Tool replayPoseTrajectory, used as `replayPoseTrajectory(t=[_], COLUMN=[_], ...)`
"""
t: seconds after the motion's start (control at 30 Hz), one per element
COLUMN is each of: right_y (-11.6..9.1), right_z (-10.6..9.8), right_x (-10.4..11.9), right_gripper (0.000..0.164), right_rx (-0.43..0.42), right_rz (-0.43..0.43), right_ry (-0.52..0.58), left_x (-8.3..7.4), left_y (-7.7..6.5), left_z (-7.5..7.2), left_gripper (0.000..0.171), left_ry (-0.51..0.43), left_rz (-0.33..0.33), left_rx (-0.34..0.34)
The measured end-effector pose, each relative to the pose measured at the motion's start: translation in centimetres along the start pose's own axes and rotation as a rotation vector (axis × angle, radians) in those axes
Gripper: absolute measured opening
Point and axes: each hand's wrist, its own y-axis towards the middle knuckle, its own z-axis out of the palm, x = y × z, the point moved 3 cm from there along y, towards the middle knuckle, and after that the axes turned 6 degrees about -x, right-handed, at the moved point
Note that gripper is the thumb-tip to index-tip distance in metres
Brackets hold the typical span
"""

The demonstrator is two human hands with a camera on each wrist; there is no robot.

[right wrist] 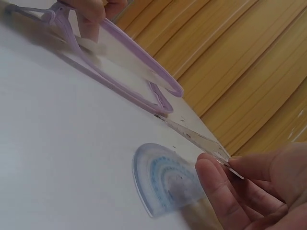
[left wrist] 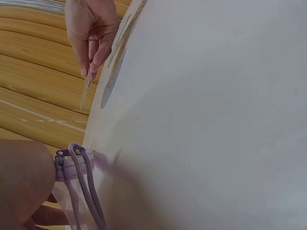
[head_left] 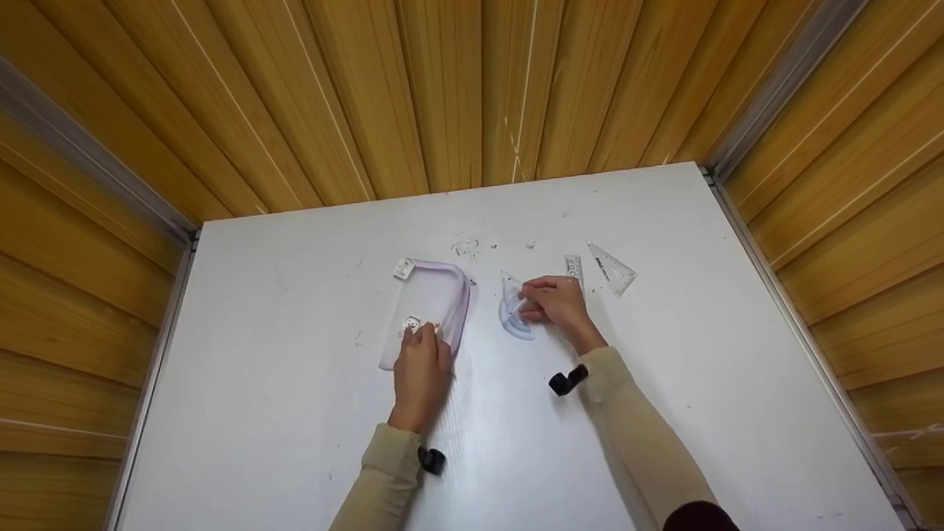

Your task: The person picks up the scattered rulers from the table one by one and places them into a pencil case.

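My left hand [head_left: 422, 369] grips the near edge of a see-through pencil pouch [head_left: 424, 291] with lilac trim. In the right wrist view the pouch gapes, its upper panel lifted off the lower one. A lilac zipper [left wrist: 74, 153] shows beside the left hand in the left wrist view. Between thumb and fingers, my right hand [head_left: 554, 299] pinches a clear set square [right wrist: 199, 140] above the table, its pointed end toward the pouch. Below it lies a clear protractor [right wrist: 160, 179] with blue scales, partly covered by the right hand's fingers.
A short clear ruler [head_left: 574, 267] lies just beyond the right hand, partly hidden by it. Another set square [head_left: 613, 270] lies farther right on the white table [head_left: 258, 354]. Wood-patterned walls [head_left: 442, 96] rise at the table's back and sides.
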Motion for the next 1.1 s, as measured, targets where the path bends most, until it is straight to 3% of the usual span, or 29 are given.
replayPoseTrajectory(t=[0.27, 0.43, 0.83, 1.1], right_y=[0.6, 0.8, 1.0, 1.2], right_z=[3.8, 5.9, 9.1, 11.0], right_x=[0.4, 0.3, 0.3, 0.0], right_gripper=[0.018, 0.018, 0.016, 0.012], right_rx=[0.026, 0.065, 0.094, 0.085], right_rz=[-0.025, -0.034, -0.023, -0.002], right_ry=[-0.036, -0.008, 0.016, 0.032], left_x=[0.3, 0.3, 0.6, 0.7], left_y=[-0.1, -0.2, 0.1, 0.0], left_z=[-0.1, -0.2, -0.1, -0.4], left_gripper=[0.011, 0.011, 0.012, 0.016], left_ry=[-0.013, 0.005, 0.007, -0.014], left_rz=[0.016, 0.014, 0.020, -0.012], left_rx=[-0.024, -0.005, 0.007, 0.039])
